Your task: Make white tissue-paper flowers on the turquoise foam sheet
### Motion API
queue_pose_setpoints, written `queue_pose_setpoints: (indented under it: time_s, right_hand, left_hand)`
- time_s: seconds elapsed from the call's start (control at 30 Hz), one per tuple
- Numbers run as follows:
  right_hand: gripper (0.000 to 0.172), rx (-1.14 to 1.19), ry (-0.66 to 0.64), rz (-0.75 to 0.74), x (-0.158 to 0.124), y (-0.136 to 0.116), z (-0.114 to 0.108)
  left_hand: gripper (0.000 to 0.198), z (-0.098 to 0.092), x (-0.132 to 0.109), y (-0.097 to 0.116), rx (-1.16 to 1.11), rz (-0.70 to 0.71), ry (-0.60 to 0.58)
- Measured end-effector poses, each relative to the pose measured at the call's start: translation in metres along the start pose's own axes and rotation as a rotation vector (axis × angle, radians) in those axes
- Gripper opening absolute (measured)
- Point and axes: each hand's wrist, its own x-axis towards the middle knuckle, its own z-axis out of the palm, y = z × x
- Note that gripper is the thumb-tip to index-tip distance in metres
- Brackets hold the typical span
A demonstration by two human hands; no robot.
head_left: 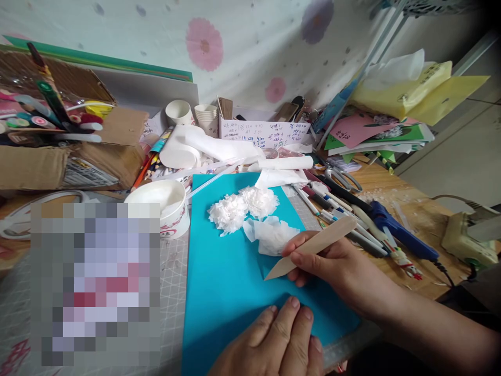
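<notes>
A sheet of blue paper (219, 292) lies on the cutting mat (172, 292). My left hand (277, 339) rests flat on its lower part, fingers stretched out. Pinched between the thumb and fingers of my right hand (321, 261) is a flat wooden stick (324, 237), its pointed tip low over the paper; whether it touches cannot be made out. Just behind those fingers sits a loosely bunched piece of white tissue paper (274, 235). Two fluffy white tissue-paper flowers (228, 213) lie side by side farther up the sheet.
A white paper tub (172, 201) stands left of the sheet, beside a pixelated patch. Several pens (364, 230) and a blue glue gun (399, 230) lie to the right, with scissors (340, 177) behind. A cardboard box (97, 156) of art supplies is at the left.
</notes>
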Motion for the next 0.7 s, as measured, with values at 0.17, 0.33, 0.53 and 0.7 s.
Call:
queue_pose_setpoints:
  time_s: [0.17,0.33,0.53,0.7]
  right_hand:
    - [0.032,0.05,-0.056,0.049,-0.002,0.0,0.005]
    - [0.033,0.062,-0.069,0.07,-0.001,0.0,0.008]
    - [0.029,0.075,-0.104,0.11,-0.001,-0.001,0.01]
    - [0.03,0.106,-0.139,0.159,-0.003,-0.004,0.014]
  left_hand:
    - [0.026,0.0,0.0,0.001,0.012,0.015,-0.022]
    - [0.026,-0.001,0.0,0.002,0.02,0.006,-0.02]
    - [0.023,0.0,0.002,0.004,0.042,-0.027,0.024]
    - [0.022,0.003,0.002,0.007,0.057,-0.055,0.049]
